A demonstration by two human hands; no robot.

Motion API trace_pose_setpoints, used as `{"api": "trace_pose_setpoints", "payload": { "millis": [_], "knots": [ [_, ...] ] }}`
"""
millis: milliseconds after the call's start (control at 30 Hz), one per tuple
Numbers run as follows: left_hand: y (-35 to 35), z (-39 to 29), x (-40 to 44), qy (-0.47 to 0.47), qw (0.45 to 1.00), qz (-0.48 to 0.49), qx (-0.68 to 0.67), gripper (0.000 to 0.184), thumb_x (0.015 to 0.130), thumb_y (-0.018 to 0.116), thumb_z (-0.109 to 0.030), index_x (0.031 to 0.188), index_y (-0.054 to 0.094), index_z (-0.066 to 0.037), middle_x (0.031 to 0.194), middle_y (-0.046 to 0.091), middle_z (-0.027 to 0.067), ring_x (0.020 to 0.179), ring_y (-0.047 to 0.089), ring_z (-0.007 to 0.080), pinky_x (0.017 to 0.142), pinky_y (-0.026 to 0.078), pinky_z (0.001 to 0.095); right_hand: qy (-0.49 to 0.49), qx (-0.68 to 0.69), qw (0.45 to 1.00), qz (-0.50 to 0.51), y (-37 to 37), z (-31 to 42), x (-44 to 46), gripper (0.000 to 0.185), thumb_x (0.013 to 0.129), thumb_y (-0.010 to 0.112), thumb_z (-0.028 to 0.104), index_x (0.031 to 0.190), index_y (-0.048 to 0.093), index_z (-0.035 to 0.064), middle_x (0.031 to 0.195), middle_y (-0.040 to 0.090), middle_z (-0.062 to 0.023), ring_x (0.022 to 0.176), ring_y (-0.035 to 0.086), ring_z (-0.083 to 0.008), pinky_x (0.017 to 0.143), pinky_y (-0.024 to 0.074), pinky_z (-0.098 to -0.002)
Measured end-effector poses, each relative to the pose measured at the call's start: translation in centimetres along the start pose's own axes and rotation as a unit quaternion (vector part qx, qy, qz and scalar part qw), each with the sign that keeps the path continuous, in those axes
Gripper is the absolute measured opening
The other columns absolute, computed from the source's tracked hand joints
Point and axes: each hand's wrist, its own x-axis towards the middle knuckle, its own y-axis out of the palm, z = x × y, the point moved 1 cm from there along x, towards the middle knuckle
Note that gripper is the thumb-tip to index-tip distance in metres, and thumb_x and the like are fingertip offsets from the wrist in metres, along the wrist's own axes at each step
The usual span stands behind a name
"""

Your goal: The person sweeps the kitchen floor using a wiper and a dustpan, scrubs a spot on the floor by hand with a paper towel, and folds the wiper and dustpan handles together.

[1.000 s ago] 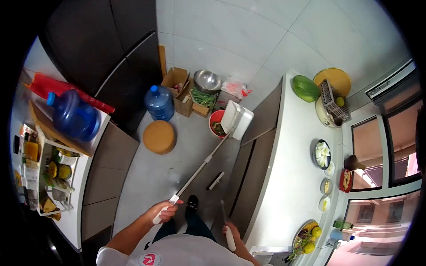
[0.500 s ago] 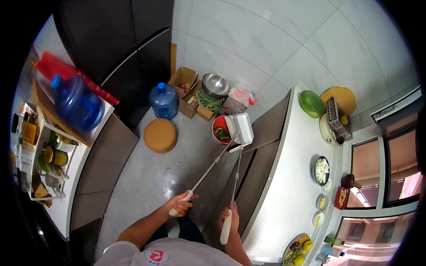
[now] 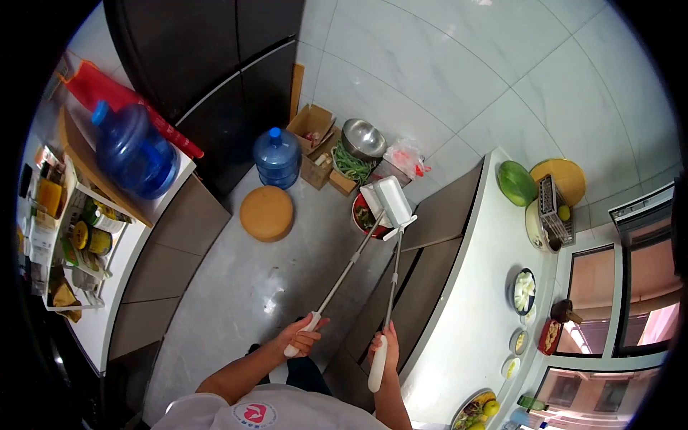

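My left hand (image 3: 302,337) is closed round the white grip of a long-handled broom (image 3: 335,287) with a metal shaft. My right hand (image 3: 384,348) grips the white handle of a long-handled dustpan (image 3: 391,198). Both shafts slant forward and away from me. At their far ends the white dustpan is tipped over a red bin (image 3: 360,214) with dark and green waste inside. The broom's far end overlaps the dustpan, and its bristles cannot be made out. Part of the bin is hidden behind the dustpan.
Beside the bin are a steel bowl (image 3: 363,139), green vegetables (image 3: 350,165) and cardboard boxes (image 3: 315,172). A blue water jug (image 3: 277,159) and round brown stool (image 3: 266,213) stand on the floor. A white counter (image 3: 459,315) on the right holds a watermelon (image 3: 516,183) and plates of food.
The dustpan has tilted and shifted up and left relative to the bin, covering more of it. Both hands keep their grips. The whole view has shifted slightly.
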Motion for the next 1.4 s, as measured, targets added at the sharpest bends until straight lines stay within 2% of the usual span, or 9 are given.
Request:
{"api": "trace_pose_setpoints", "payload": {
  "millis": [33, 233, 333, 467, 533, 667, 733, 1133, 1400],
  "knots": [
    [0.9, 0.2, 0.0, -0.012, 0.999, 0.019, -0.036, 0.048, 0.096, 0.036, -0.043, 0.132, 0.041, -0.012, 0.061, 0.034, 0.0004, 0.040, 0.032, 0.0028, 0.034, 0.032, 0.0165, -0.015, -0.002, 1.000, -0.003, 0.2, 0.2, -0.2, 0.055, 0.089, 0.052, 0.011, 0.138, 0.027, 0.0115, 0.068, 0.050, -0.0077, 0.049, 0.047, -0.0127, 0.039, 0.0412, -0.0243],
    [1.8, 0.1, -1.4, -0.021, 1.000, 0.021, 0.000, 0.048, 0.096, 0.035, -0.043, 0.132, 0.040, -0.013, 0.062, 0.035, 0.0004, 0.039, 0.032, 0.0035, 0.033, 0.031, 0.0169, -0.036, -0.080, 0.996, -0.010, 1.0, 0.5, -0.2, 0.058, 0.089, 0.052, 0.011, 0.140, 0.024, 0.0083, 0.068, 0.051, -0.0078, 0.049, 0.047, -0.0128, 0.041, 0.0405, -0.0253],
    [2.0, -0.3, -1.0, -0.025, 0.999, 0.016, -0.014, 0.048, 0.096, 0.034, -0.044, 0.132, 0.040, -0.013, 0.062, 0.035, 0.0003, 0.039, 0.032, 0.0033, 0.033, 0.031, 0.0171, -0.011, -0.069, 0.998, 0.002, 0.5, 0.9, -0.1, 0.048, 0.089, 0.054, 0.014, 0.132, 0.035, 0.0168, 0.070, 0.052, -0.0064, 0.049, 0.047, -0.0111, 0.039, 0.0420, -0.0227],
    [2.5, -1.1, -1.7, -0.023, 1.000, 0.016, 0.003, 0.048, 0.096, 0.035, -0.044, 0.132, 0.039, -0.013, 0.062, 0.035, 0.0006, 0.039, 0.031, 0.0031, 0.033, 0.030, 0.0173, -0.032, -0.081, 0.996, -0.027, 1.4, 1.2, -0.6, 0.048, 0.089, 0.054, 0.015, 0.133, 0.035, 0.0161, 0.069, 0.052, -0.0064, 0.048, 0.047, -0.0105, 0.038, 0.0417, -0.0222],
    [2.2, -0.8, -1.8, -0.027, 1.000, 0.010, -0.004, 0.048, 0.096, 0.036, -0.044, 0.132, 0.039, -0.013, 0.062, 0.035, 0.0006, 0.039, 0.031, 0.0032, 0.033, 0.030, 0.0172, -0.045, -0.071, 0.995, -0.044, 2.4, 1.3, -0.5, 0.057, 0.090, 0.051, 0.010, 0.140, 0.025, 0.0078, 0.066, 0.052, -0.0073, 0.046, 0.046, -0.0120, 0.039, 0.0400, -0.0248],
    [2.3, -0.1, -1.1, -0.037, 0.999, 0.013, -0.023, 0.048, 0.095, 0.036, -0.044, 0.132, 0.039, -0.013, 0.061, 0.036, 0.0006, 0.038, 0.032, 0.0032, 0.033, 0.029, 0.0167, -0.035, -0.082, 0.996, -0.005, 1.0, 1.3, 0.0, 0.057, 0.090, 0.051, 0.011, 0.140, 0.024, 0.0087, 0.066, 0.052, -0.0070, 0.046, 0.047, -0.0115, 0.040, 0.0410, -0.0245],
    [2.6, -0.5, -1.3, -0.034, 0.999, 0.019, -0.021, 0.049, 0.095, 0.035, -0.045, 0.132, 0.040, -0.013, 0.061, 0.036, 0.0007, 0.038, 0.032, 0.0032, 0.033, 0.029, 0.0167, -0.013, -0.059, 0.998, -0.014, 0.5, 1.6, -0.3, 0.051, 0.089, 0.053, 0.016, 0.136, 0.031, 0.0161, 0.067, 0.053, -0.0058, 0.047, 0.046, -0.0096, 0.037, 0.0407, -0.0212],
    [3.5, 0.3, -1.2, -0.025, 0.998, 0.019, -0.052, 0.048, 0.095, 0.038, -0.043, 0.131, 0.042, -0.012, 0.062, 0.036, 0.0013, 0.038, 0.031, 0.0036, 0.032, 0.029, 0.0167, -0.021, -0.014, 0.999, -0.022, 1.3, 2.2, -1.4, 0.049, 0.091, 0.051, 0.014, 0.136, 0.031, 0.0148, 0.068, 0.053, -0.0068, 0.048, 0.048, -0.0094, 0.039, 0.0423, -0.0203],
    [3.3, 0.9, -0.3, -0.011, 0.999, -0.009, -0.031, 0.046, 0.095, 0.040, -0.042, 0.129, 0.044, -0.011, 0.059, 0.033, 0.0004, 0.038, 0.031, 0.0033, 0.032, 0.029, 0.0163, -0.029, -0.061, 0.998, -0.017, 1.7, 3.0, -1.5, 0.049, 0.090, 0.053, 0.014, 0.134, 0.033, 0.0140, 0.069, 0.052, -0.0045, 0.048, 0.047, -0.0084, 0.039, 0.0414, -0.0195]
  ]
}}
